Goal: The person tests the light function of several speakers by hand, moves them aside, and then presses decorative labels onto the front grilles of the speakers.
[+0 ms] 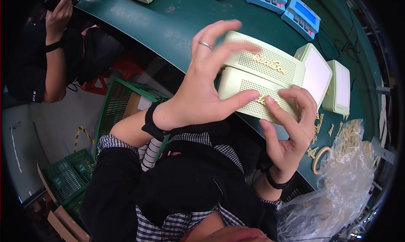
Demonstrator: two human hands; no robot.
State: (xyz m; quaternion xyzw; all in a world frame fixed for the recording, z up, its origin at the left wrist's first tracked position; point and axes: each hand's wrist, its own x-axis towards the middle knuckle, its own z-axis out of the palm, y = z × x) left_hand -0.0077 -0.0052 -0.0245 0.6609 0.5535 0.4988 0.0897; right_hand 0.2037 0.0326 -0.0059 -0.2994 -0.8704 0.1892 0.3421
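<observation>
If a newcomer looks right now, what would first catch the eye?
Probably the left hand, wearing a ring, and the right hand, both at the pale script lettering on the nearer cream perforated case, right of centre. Then the eye may go to the crumpled clear bag at the lower right and the two bright blue devices on the green table, near the top.

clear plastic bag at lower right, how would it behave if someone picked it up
The clear plastic bag would probably flop and crumple, since its thin film is already slack and wrinkled. The cream pieces showing through it would likely shift, as they look small and loosely heaped.
</observation>
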